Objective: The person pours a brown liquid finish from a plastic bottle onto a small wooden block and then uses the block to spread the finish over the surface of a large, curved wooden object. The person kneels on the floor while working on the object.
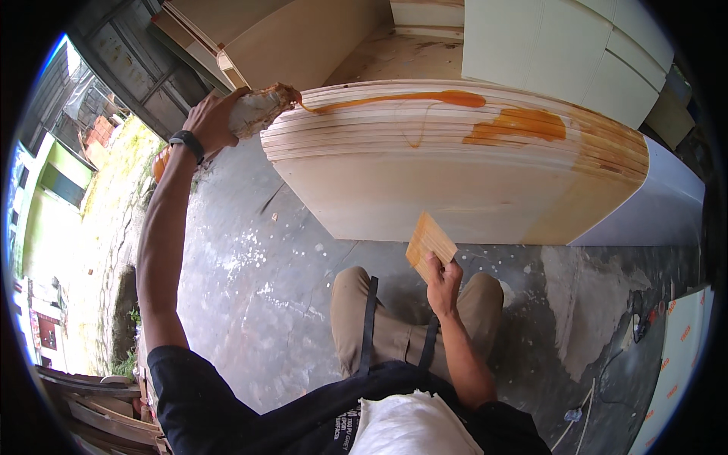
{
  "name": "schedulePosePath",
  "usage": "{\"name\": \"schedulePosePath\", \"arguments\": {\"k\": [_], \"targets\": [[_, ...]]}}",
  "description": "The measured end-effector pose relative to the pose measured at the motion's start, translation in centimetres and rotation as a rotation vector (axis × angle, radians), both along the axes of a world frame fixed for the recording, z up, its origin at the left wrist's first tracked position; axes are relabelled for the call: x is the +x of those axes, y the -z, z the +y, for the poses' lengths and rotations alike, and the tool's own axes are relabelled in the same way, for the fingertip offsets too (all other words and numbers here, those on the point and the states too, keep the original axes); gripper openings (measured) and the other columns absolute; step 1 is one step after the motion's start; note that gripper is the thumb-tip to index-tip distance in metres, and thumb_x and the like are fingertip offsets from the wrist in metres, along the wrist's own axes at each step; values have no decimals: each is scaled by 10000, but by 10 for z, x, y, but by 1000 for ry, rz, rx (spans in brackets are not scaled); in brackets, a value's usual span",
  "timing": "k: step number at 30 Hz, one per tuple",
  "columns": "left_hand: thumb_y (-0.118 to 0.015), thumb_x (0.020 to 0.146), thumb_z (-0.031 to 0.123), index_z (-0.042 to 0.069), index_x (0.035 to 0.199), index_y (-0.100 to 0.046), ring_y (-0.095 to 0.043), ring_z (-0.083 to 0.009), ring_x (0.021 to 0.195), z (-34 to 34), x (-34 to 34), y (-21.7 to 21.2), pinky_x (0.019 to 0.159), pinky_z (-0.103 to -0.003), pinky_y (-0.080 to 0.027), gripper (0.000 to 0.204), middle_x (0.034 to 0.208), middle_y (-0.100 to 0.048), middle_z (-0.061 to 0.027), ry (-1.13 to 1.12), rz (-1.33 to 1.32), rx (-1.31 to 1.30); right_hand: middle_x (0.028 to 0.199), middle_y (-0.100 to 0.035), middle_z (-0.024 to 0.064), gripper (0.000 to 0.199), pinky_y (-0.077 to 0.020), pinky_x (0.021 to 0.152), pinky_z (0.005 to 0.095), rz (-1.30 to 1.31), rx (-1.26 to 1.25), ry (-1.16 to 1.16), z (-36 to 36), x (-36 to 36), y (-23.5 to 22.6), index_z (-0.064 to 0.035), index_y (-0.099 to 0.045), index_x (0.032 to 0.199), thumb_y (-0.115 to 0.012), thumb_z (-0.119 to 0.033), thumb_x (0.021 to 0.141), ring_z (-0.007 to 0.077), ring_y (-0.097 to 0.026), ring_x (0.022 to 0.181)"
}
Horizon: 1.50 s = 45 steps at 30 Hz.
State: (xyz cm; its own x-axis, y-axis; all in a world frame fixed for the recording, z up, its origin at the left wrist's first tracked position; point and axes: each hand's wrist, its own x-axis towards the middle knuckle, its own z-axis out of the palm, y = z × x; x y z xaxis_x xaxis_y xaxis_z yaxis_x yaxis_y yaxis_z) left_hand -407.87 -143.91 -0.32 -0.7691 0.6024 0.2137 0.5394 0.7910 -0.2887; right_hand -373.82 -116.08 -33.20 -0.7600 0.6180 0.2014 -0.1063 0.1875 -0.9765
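My left hand [214, 121] is closed round a crusted, whitish-brown container [262, 111], tipped over the left end of a stack of panels. From its mouth a string of thick orange glue-like liquid [379, 99] runs along the stack's edges and ends in a rounded blob. A wider orange patch [523, 125] lies further right on the edges. In my right hand [444, 282] a flat, thin wooden spreader [431, 244] is gripped between thumb and fingers, above my knees and apart from the stack [425, 189].
Large brown boards [288, 42] lean behind the stack, and pale cabinet-like panels [546, 53] stand at the back right. The grey concrete floor [235, 250] is speckled with white. A cable [607, 371] and a white printed panel [677, 371] are at the right. Daylight comes from the left opening.
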Motion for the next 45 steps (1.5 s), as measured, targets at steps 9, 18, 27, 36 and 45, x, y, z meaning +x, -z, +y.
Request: {"name": "schedulePosePath", "arguments": {"k": [9, 18, 27, 36, 45], "targets": [[-850, 567, 116, 232, 1483, -524, -696, -378, 1006, -8, -5, -4, 902, -463, -566, 979, 1032, -724, -162, -17, 13, 23, 884, -668, 42, 269, -480, 771, 307, 27, -25, 13, -7, -1, -5, 59, -658, 1040, -627, -208, 1035, 109, -564, 838], [-895, 548, 169, 163, 1406, -573, -710, -360, 1039, 58, 1, -4, 920, -432, -576, 916, 1120, -738, -170, 145, -47, 178, 894, -685, 97, 271, -502, 772, 331, 117, -71, 119, 13, -12, -16, 62, -659, 1042, -618, -206, 1033, 156, -614, 837], [-962, 508, 265, 36, 1355, -574, -700, -324, 1057, 100, 12, -7, 1014, -399, -543, 960, 1162, -720, -153, 437, -311, 434, 904, -696, 72, 336, -499, 795, 293, 406, 183, 79, 84, -109, -176, 49, -680, 1127, -644, -273, 1039, 133, -607, 856], [-981, 505, 256, 43, 1312, -616, -711, -298, 1026, 115, 15, -25, 993, -391, -553, 911, 1141, -734, -139, 517, -306, 450, 646, -544, -42, 397, -390, 566, 295, 542, 255, -183, 142, -207, -246, 8, -694, 799, -687, -324, 1016, 81, -426, 613], [-948, 545, 315, 46, 1326, -629, -716, -280, 1011, 98, -13, -22, 945, -376, -555, 885, 1115, -744, -139, 432, -193, 572, 1072, -734, 67, 232, -475, 853, 310, 482, 856, 139, 125, -163, -219, -92, -743, 1197, -654, -137, 988, 184, -629, 1002]]}}
